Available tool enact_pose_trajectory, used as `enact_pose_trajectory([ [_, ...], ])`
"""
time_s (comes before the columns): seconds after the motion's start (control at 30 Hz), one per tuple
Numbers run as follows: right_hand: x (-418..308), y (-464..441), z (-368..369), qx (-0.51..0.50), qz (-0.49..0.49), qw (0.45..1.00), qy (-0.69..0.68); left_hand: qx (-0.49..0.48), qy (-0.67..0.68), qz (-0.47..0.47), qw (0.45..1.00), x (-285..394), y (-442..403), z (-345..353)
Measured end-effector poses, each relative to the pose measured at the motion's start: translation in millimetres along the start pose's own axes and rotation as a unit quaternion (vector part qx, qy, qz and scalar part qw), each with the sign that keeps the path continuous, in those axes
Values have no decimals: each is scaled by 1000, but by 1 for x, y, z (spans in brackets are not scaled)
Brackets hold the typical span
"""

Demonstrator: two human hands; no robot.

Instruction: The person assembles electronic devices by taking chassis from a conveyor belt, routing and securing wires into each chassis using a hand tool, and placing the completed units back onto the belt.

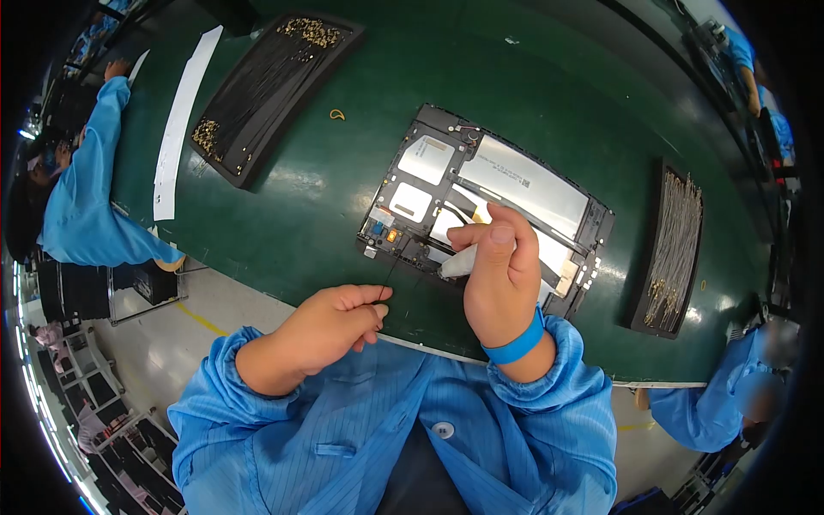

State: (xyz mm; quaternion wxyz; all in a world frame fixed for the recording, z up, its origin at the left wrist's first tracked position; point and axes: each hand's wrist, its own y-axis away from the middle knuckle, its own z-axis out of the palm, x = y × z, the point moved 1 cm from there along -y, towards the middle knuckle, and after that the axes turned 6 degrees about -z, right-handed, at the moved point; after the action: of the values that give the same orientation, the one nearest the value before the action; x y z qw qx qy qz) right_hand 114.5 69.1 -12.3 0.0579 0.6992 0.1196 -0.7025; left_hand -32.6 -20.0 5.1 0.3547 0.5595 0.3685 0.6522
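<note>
An opened tablet (524,163) lies at an angle on the green table, its silver battery and black inner frame showing. My left hand (322,330) is closed near the tablet's lower left corner, thumb and forefinger pinching a thin black cable (394,275) that runs up toward the frame. Over the tablet's lower edge, my right hand (502,283) is wrapped around a white tool with a tapered end (460,262). Its tip meets or hovers just over the frame's edge; I cannot tell which. The rest of the tool is hidden in the palm.
At the upper left lies a black tray (275,90) of black cables with gold-coloured ends. Another black tray (674,249) with grey cables is on the right. A white strip (184,129) and a small yellow band (337,114) lie on the table (360,189). Other people in blue sit at both sides.
</note>
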Motion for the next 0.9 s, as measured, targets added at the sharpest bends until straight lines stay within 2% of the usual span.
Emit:
enact_pose_trajectory([
  [0.13, 1, 0, 0, -2, -8, 1000, 2, -7, 9, 21, 1000, 2, -8, -1],
  [0.23, -4, 0, 2, -2, 57, 998, -27, -3, 47, 14, 999, 4, -17, -3],
  [0.33, -13, -7, 3, -31, 139, 990, -3, -17, 28, -2, 999, 9, -18, -3],
  [0.43, -10, -19, 2, -102, 52, 978, 177, -18, 33, -7, 999, 9, -18, -4],
  [0.53, -15, -35, 1, -276, -5, 920, 277, -26, 56, -18, 998, 10, -19, -6],
  [0.63, -5, -39, 8, -305, -51, 887, 343, -30, 64, -25, 997, 10, -20, -6],
  [0.73, -11, -45, 8, -354, 25, 876, 326, -34, 74, -30, 996, 10, -19, -7],
  [0.83, -16, -46, 5, -341, 86, 892, 285, -47, 83, -25, 995, 10, -20, -8],
  [0.9, -11, -39, -3, -258, 29, 935, 244, -50, 84, -39, 994, 12, -21, -9],
])
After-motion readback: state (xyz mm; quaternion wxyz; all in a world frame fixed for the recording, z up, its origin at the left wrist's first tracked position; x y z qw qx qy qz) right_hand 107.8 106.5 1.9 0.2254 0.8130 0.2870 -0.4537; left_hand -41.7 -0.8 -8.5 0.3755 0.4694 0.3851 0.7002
